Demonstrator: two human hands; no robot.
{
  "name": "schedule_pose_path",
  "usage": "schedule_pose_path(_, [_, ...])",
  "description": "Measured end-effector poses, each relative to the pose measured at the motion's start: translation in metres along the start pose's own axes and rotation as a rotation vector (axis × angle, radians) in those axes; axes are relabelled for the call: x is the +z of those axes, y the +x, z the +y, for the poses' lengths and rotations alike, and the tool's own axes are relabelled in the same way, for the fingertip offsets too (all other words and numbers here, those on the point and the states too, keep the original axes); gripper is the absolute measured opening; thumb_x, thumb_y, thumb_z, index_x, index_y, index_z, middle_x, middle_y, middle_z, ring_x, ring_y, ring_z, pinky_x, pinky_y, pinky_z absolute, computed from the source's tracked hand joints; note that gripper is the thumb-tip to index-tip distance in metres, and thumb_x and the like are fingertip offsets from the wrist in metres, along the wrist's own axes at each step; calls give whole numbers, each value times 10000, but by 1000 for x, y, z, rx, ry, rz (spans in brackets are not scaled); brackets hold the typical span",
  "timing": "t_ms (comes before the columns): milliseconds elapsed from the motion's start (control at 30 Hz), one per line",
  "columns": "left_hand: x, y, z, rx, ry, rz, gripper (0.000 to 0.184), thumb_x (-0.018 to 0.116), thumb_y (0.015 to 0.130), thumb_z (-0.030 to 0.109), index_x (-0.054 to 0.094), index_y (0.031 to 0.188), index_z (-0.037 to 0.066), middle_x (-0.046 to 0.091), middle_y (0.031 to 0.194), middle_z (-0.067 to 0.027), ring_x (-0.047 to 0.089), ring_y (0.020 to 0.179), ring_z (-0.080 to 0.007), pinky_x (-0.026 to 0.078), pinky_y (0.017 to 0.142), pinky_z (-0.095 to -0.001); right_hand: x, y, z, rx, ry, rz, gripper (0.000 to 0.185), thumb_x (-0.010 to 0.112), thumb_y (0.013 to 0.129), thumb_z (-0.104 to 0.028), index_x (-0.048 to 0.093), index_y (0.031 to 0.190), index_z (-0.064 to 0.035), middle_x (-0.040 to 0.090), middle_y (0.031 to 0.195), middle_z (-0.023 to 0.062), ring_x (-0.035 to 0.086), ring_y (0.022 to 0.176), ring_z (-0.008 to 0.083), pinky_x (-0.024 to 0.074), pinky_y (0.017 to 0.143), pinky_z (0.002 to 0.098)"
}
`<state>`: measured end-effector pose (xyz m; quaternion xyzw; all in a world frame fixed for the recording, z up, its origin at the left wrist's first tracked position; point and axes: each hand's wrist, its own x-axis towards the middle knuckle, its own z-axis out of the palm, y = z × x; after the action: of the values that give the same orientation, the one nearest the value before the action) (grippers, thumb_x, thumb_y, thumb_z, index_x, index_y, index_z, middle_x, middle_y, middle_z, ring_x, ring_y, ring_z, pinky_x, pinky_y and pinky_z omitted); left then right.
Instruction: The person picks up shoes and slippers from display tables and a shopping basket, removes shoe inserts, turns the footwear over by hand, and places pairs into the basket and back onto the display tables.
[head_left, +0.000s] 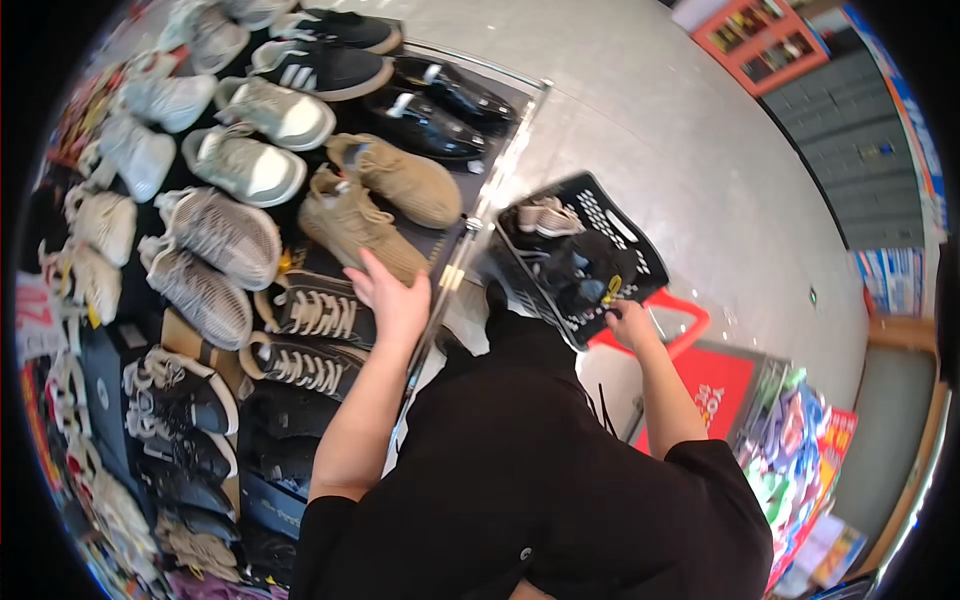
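Observation:
My left hand (395,298) is at the toe of a tan lace-up sneaker (352,222), fingers apart; whether it touches the shoe I cannot tell. The matching tan sneaker (405,180) lies just beyond. Below the hand are black canvas shoes with pale laces (318,312). My right hand (628,325) is closed on the near rim of a black plastic shopping basket (640,250). In the basket lie dark shoes (585,262) and a beige-and-brown shoe (547,217). A red handle (690,318) sticks out beside the basket.
A shoe display with a metal edge (520,125) fills the left, holding grey knit sneakers (225,235), glossy black shoes (430,130) and many others. Grey floor (640,100) stretches beyond the basket. At right stand a red sign (700,390) and colourful goods (790,440).

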<state>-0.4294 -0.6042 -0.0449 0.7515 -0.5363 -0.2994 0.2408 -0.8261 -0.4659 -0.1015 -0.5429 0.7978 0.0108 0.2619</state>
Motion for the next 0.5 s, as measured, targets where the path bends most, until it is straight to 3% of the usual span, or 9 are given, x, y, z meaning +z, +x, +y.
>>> schedule_pose_path(33, [0,0,4,19,39,3,1025,739,767,240,65,1492,-27,29,1432,-487,121,1352,-582,167,1131,-547,-6,-22,3,64,-81,-96,383,659,826,-324,668,1082,-39,653,1033,235,627,1000,377,496,873,451])
schedule_pose_path(67, [-2,-2,10,51,135,-12,1033,742,763,244,63,1497,-13,35,1420,-498,140,1335,-593,184,1122,-554,-13,-42,4,198,-228,-254,482,664,808,-442,666,1125,-79,649,1093,186,601,1065,343,464,927,441])
schedule_pose_path(100, [-3,-4,14,84,231,-20,1041,746,759,248,60,1502,0,41,1408,-509,159,1317,-604,200,1112,-561,-10,-56,12,224,-219,-253,482,664,808,-442,666,1125,-79,649,1093,186,601,1065,343,464,927,441])
schedule_pose_path(167, [-7,-4,15,156,580,5,1089,777,728,305,67,1540,152,175,1379,-489,334,1238,-557,293,1061,-546,-5,-78,25,5,-489,-256,513,657,802,-495,658,1149,-116,627,1156,128,565,1114,320,429,963,425])
schedule_pose_path(233, [-13,-6,11,242,821,56,1072,793,714,341,123,1543,219,324,1316,-415,451,1144,-464,376,981,-495,1,-79,18,49,-487,-222,497,677,786,-486,659,1139,-137,601,1183,113,535,1139,313,398,983,411])
schedule_pose_path(333, [-18,-3,6,305,932,78,1018,789,717,380,196,1532,241,444,1211,-324,508,1060,-396,413,901,-455,7,-71,12,88,-534,-205,487,683,776,-447,648,1148,-135,615,1136,119,539,1141,315,418,968,433])
schedule_pose_path(433, [-7,1,6,295,879,241,968,771,733,423,241,1519,227,506,1115,-267,536,1026,-364,408,883,-449,11,-56,17,121,-516,-190,440,683,781,-394,643,1124,-121,625,1090,117,556,1115,327,450,920,441])
schedule_pose_path(467, [-3,3,7,290,884,247,968,771,733,423,241,1519,227,506,1115,-267,536,1026,-364,408,883,-449,15,-50,21,87,-516,-188,409,669,789,-364,644,1115,-118,627,1101,123,569,1094,325,467,896,440])
schedule_pose_path(500, [-3,0,14,222,901,108,955,758,748,430,241,1517,202,504,1150,-289,534,1064,-373,389,928,-473,17,-46,23,52,-519,-192,379,656,796,-334,645,1105,-114,628,1111,130,581,1072,322,484,871,438])
